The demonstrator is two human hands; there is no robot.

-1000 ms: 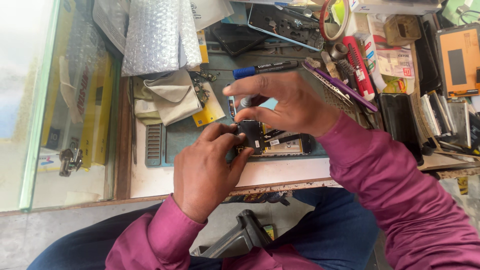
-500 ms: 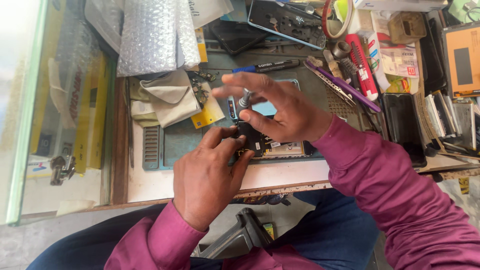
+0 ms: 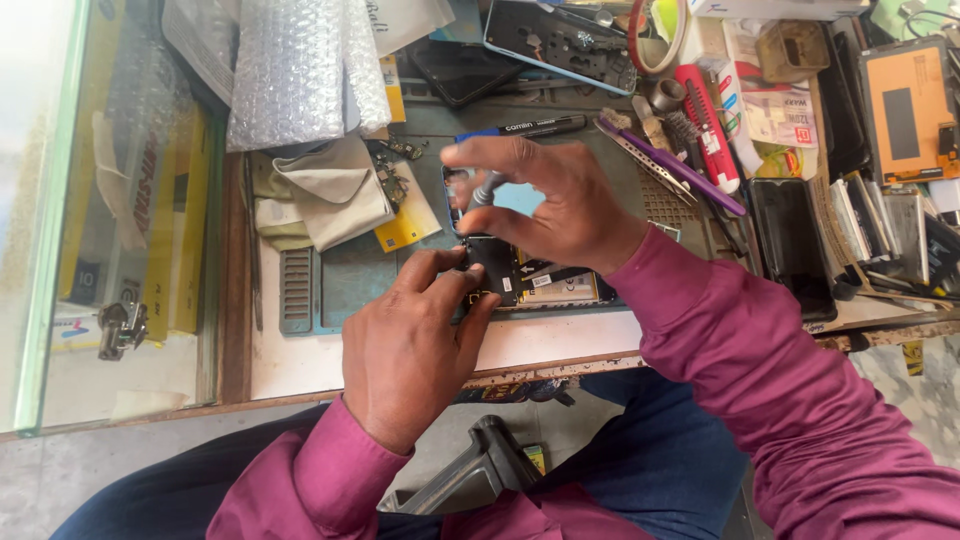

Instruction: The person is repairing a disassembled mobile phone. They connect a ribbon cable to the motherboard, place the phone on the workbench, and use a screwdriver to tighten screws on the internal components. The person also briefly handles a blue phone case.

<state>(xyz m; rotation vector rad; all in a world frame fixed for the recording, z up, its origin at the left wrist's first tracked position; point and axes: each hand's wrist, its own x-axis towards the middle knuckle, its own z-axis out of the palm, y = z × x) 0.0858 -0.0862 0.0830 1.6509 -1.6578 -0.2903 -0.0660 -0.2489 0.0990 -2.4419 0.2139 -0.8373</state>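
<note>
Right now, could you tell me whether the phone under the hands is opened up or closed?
Opened up: the phone shows bare dark boards and a battery label, with no back cover on.

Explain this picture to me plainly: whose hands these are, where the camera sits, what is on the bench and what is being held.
The camera is worn on the person's head and looks down, so both hands and the magenta sleeves are the wearer's own. There is no machine here.

The left hand steadies an opened phone lying on the workbench, its back cover off and its inner parts showing. The right hand holds a small grey-handled screwdriver upright over the phone's upper end.

Around them lie bubble wrap, a folded beige cloth, a blue-capped marker, a red-handled tool, a roll of tape, another opened phone and a dark phone at the right. A glass panel stands at the left.
</note>
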